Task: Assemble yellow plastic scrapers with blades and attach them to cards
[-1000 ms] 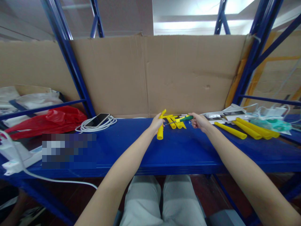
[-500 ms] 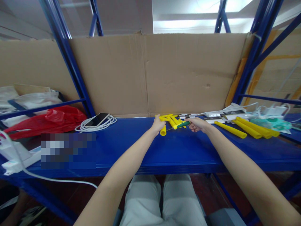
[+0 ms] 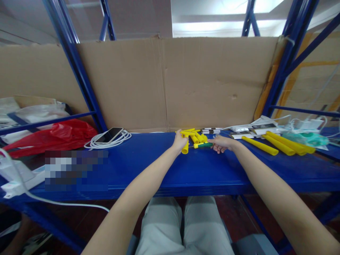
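- The blue desk (image 3: 196, 173) is backed by cardboard (image 3: 212, 81), with a lit ceiling (image 3: 225, 27) beyond.
- Over the desk, a tube (image 3: 185, 149) is gripped by the left hand (image 3: 180, 141).
- Over the desk, a screwdriver (image 3: 205, 145) is met by the right hand (image 3: 222, 142); pinching cannot be told.

The screwdriver handle (image 3: 205, 145) is green and yellow, the tube (image 3: 185, 148) yellow.

On the blue desk (image 3: 148, 166), yellow tubes (image 3: 278, 143) lie right of the right grip (image 3: 222, 143), a white cable (image 3: 125, 138) left of the left grip (image 3: 181, 141), yellow pieces (image 3: 198, 137) between.
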A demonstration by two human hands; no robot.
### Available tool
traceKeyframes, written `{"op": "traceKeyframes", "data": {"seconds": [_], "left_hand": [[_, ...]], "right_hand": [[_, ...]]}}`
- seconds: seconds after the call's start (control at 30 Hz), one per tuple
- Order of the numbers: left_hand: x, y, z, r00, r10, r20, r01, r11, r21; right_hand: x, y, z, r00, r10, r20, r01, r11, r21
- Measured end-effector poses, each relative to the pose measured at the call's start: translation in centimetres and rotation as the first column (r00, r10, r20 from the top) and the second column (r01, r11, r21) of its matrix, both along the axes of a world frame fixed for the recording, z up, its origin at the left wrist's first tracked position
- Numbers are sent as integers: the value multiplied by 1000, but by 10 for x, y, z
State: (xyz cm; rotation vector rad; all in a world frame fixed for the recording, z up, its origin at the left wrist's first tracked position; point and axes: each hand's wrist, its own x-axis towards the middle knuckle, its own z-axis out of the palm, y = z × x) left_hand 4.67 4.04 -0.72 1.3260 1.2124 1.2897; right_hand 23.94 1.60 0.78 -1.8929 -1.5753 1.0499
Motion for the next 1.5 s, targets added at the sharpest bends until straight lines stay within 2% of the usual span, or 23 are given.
{"op": "traceKeyframes", "data": {"seconds": [0.33,0.8,1.1,1.23,1.33,1.43,1.5], "left_hand": [[11,-1,-11,999,20,49,-21,1000,19],[13,10,-23,994,104,32,-105,993,51],[12,8,-20,988,65,-141,-48,992,118],[10,6,-15,954,59,-294,-16,989,146],[7,2,-10,876,127,-465,14,957,288],[2,-4,-5,783,221,-582,124,861,494],[1,-8,-2,727,247,-640,217,802,557]], "right_hand": [[3,-1,2,977,23,210,-47,993,110],[5,8,-1,915,104,391,-124,992,25],[7,10,-3,913,109,392,-131,991,30],[7,10,-3,913,116,391,-139,990,31],[8,11,-3,914,115,389,-138,990,31],[9,11,-3,914,114,390,-143,989,46],[8,10,-2,913,102,396,-139,988,66]]}}
